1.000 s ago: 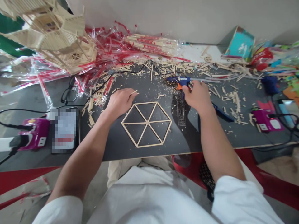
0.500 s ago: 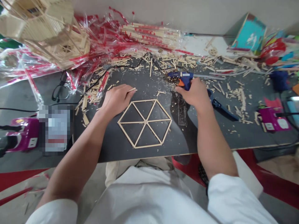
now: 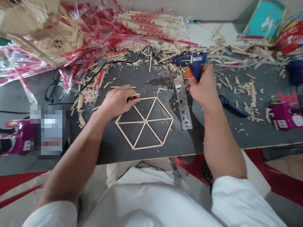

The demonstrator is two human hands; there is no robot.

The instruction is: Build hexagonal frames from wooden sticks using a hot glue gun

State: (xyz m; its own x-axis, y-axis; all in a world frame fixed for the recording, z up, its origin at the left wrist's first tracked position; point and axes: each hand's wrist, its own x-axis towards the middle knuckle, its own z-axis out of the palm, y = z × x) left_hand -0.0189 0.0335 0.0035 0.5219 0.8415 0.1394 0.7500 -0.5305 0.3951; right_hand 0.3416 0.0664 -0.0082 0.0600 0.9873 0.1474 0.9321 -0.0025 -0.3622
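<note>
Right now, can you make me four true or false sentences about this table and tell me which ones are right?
1. The right hand is holding a blue glue gun. True.
2. The left hand is holding a paintbrush. False: its fingers pinch a thin wooden stick.
3. The wooden hexagon has six spokes that meet in the middle. True.
4. The metal stencil ruler lies on top of the hexagon. False: it lies on the table to the right of the hexagon.
</note>
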